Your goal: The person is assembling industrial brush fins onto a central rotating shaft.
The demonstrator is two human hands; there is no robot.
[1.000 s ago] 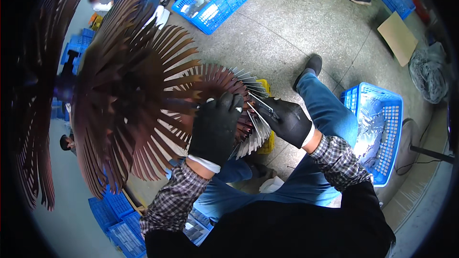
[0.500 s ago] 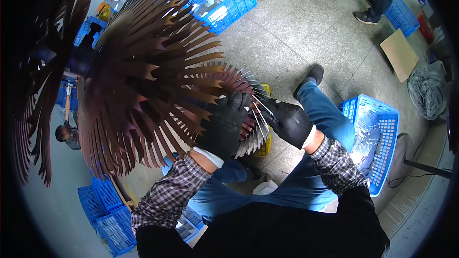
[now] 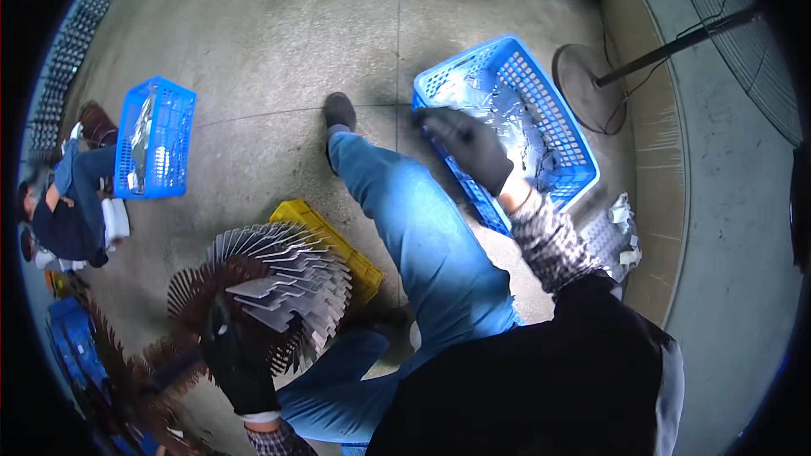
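My left hand (image 3: 236,367), in a black glove, is at the near edge of a round rack (image 3: 215,287) of brown slats. Its fingers are curled, and what they grip is hidden. Many silver metal strips (image 3: 312,287) fan out from the rack's far and right sides, and a wider silver piece (image 3: 260,302) sticks out beside the hand. My right hand (image 3: 469,148), also black-gloved, is over the left rim of a blue plastic basket (image 3: 574,148). Motion smears its fingers, and no strip shows in them. Shiny flat metal pieces (image 3: 498,110) lie in the basket.
A yellow crate (image 3: 359,266) stands behind the rack. More brown slatted rounds (image 3: 127,380) are at lower left. Farther left, a seated person (image 3: 80,198) is by another blue basket (image 3: 173,139). A fan's round base and pole (image 3: 583,89) stand right of my basket, near the wall.
The view has swung right. My right hand has left the rack, where it held a thin silver strip, and moved to the blue basket. My left hand stays at the rack.
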